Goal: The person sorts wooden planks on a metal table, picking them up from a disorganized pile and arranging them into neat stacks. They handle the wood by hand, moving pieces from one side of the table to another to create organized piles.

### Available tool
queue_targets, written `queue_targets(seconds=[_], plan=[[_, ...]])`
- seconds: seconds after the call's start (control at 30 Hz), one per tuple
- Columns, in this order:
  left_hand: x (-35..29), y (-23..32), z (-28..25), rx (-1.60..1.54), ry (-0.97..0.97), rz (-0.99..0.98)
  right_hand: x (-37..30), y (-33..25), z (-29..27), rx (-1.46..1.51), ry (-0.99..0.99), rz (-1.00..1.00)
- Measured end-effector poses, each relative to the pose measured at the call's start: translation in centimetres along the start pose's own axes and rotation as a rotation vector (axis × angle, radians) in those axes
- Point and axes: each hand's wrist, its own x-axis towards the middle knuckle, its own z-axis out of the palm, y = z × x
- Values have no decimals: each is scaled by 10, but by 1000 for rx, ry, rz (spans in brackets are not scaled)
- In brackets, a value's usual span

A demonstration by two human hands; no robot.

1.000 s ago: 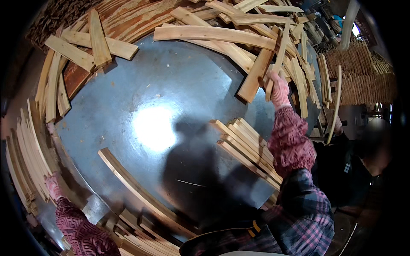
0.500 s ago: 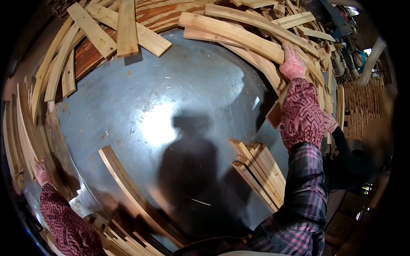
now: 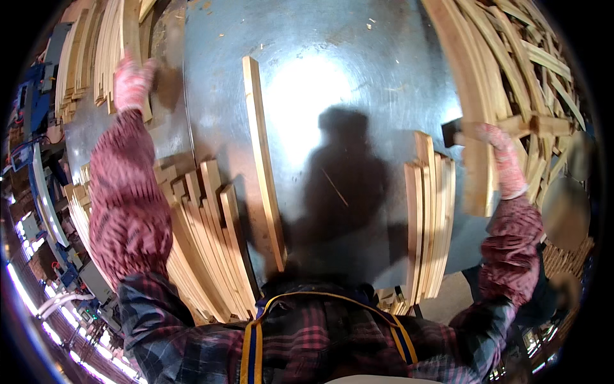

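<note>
Gloved fingers of the right hand close around a pale, curved wooden slat, gripping it near a short crosswise piece of wood that juts toward the right. That slat is long and flat, light yellow-tan with a faint grain, and it runs from the top of the view down past the hand to a squared lower end just beside the stack of pale wooden slats standing on edge to its left. Behind the hand, at the right rim, lies a loose heap of similar curved slats.

Out at the upper left, the left hand, in a pink patterned glove, rests on a bundle of light wooden strips; whether its fingers are closed on one cannot be told. Below that arm a fanned row of curved wooden slats lies on the shiny grey metal desk. One single long pale slat lies alone across the middle of the desk.
</note>
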Motion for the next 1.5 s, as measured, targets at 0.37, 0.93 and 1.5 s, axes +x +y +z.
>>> queue_targets(seconds=[0.37,0.93,1.5], plan=[[-290,203,71,-644,-399,-347,-99,113,328,-535,-543,111],[-308,205,98,-460,-231,-206,76,101,-124,71,928,335],[-241,335,43,-1908,-920,-276,-174,73,159,891,173,39]])
